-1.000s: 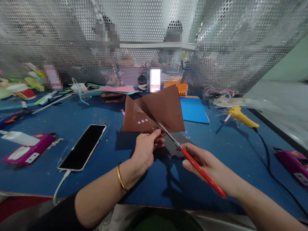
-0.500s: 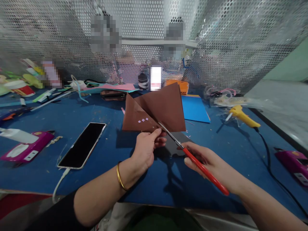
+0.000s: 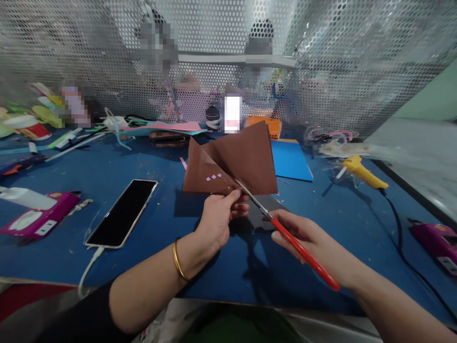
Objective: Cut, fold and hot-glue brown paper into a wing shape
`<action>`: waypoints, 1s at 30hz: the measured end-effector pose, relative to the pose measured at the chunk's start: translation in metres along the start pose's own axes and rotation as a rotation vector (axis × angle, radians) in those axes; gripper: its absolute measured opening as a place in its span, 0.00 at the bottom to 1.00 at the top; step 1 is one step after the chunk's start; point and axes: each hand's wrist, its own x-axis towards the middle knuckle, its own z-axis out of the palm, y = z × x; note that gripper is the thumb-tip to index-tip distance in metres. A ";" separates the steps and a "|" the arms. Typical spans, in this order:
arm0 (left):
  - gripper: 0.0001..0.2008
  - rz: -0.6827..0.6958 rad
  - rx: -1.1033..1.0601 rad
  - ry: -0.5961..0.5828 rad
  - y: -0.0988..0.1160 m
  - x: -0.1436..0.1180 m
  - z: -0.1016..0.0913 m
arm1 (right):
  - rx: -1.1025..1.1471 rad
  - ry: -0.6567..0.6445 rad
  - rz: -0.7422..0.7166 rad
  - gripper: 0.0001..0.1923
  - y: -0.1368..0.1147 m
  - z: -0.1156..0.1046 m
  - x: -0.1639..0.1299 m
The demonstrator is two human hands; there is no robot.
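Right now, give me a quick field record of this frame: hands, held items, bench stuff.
left hand: pinches the lower edge of the brown paper, held up off the table
right hand: grips the red-handled scissors
scissors: blades at the lower edge of the brown paper, near the left fingertips
left wrist: gold bangle
table: blue top
left of the hands: phone, screen dark, cable plugged in
behind the paper: blue sheet
right side: yellow glue gun, corded
backdrop: perforated metal screen

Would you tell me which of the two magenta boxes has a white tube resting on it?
The magenta box at the left; the white tube lies across it, unlike the right-edge box.
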 end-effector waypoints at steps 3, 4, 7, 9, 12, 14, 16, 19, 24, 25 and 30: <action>0.09 0.000 0.002 -0.004 -0.001 0.001 0.000 | 0.048 -0.021 0.023 0.20 -0.001 0.001 0.001; 0.09 -0.001 0.003 -0.004 -0.001 0.001 0.000 | 0.057 -0.028 0.033 0.20 -0.001 0.001 0.001; 0.09 -0.007 0.009 -0.002 -0.001 0.000 0.000 | 0.071 -0.038 0.055 0.20 -0.001 0.001 0.002; 0.09 -0.010 0.014 0.000 0.000 0.000 0.000 | 0.069 -0.032 0.054 0.20 -0.001 0.000 0.002; 0.09 -0.014 0.024 0.000 0.001 -0.001 0.001 | 0.057 -0.013 0.038 0.19 -0.001 0.000 0.002; 0.09 -0.013 0.029 -0.003 0.001 -0.001 0.002 | 0.053 0.004 0.016 0.17 -0.001 0.000 0.002; 0.09 -0.005 0.028 -0.001 0.001 -0.001 0.002 | 0.048 0.024 -0.003 0.17 0.000 0.002 0.003; 0.10 0.006 0.023 0.004 0.000 -0.001 0.003 | 0.017 0.044 -0.023 0.16 0.003 0.003 0.004; 0.10 0.000 0.023 -0.011 0.000 0.001 0.001 | -0.040 0.066 -0.087 0.16 0.010 0.003 0.006; 0.10 0.000 0.022 -0.013 0.000 0.002 0.001 | -0.041 0.069 -0.092 0.17 0.011 0.003 0.006; 0.10 -0.006 0.018 -0.032 0.000 0.003 0.000 | -0.021 0.062 -0.044 0.20 0.015 0.004 0.006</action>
